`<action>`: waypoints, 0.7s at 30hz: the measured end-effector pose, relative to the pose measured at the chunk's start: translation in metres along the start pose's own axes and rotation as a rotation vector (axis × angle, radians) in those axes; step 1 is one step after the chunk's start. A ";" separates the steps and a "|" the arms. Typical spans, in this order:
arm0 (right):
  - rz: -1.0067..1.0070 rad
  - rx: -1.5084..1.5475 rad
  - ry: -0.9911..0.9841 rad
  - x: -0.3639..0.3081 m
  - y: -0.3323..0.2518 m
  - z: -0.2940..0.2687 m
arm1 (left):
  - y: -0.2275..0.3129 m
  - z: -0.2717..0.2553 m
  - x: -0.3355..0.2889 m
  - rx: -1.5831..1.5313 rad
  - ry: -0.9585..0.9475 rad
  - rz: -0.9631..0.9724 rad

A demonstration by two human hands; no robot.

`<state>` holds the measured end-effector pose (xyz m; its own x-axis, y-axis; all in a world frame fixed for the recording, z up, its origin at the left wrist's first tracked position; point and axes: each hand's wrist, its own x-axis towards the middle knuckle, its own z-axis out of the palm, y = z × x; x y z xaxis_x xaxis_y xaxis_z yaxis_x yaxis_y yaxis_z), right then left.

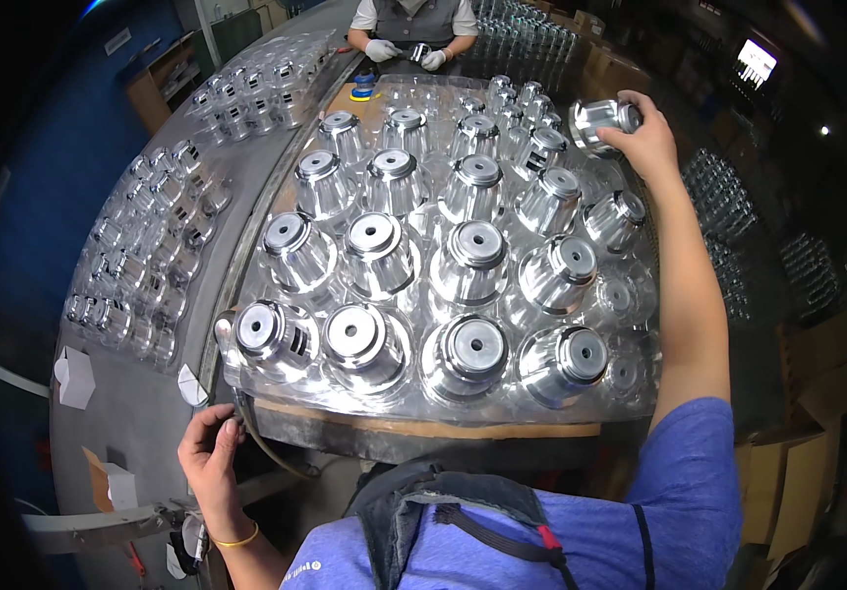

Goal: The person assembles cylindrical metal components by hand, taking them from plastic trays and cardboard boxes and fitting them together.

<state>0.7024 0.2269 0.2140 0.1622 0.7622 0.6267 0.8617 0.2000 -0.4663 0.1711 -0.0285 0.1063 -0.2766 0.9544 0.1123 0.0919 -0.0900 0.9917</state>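
Observation:
My right hand (pixel 647 143) grips a shiny metal cup-shaped part (pixel 592 128), tilted on its side, at the far right corner of a clear plastic tray (pixel 413 398). Rows of similar polished parts stand in the tray, flat ends with a centre hole facing up; one is a metal cup (pixel 465 354) in the near row. By the tray's near left corner, my left hand (pixel 212 457) is closed, thumb against fingers. Something dark shows at its fingertips, too small to make out. A grey hose (pixel 271 450) hangs just beside it.
A curved grey conveyor (pixel 209 285) runs along the left, with more metal parts (pixel 148 236) in clear trays. Across the table, a person in white gloves (pixel 381 50) holds a metal part. Cardboard boxes (pixel 797 472) stand at right. A blue-and-yellow object (pixel 363 87) sits at the far edge.

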 end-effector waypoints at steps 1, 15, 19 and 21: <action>-0.040 0.261 -0.016 -0.005 -0.017 -0.004 | 0.001 0.000 0.002 -0.007 0.011 0.002; -0.093 0.995 -0.715 -0.170 -0.270 -0.005 | 0.054 0.063 0.019 0.004 -0.396 0.771; -0.702 0.640 -0.563 -0.185 -0.295 0.016 | 0.036 0.033 0.012 -0.237 -0.327 0.572; -0.577 0.739 -0.632 -0.195 -0.308 0.026 | 0.022 0.013 0.010 -0.531 -0.356 0.251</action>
<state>0.3928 0.0333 0.2192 -0.6209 0.5706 0.5375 0.1996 0.7781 -0.5955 0.1824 -0.0172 0.1285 0.0316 0.9136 0.4053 -0.3946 -0.3612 0.8449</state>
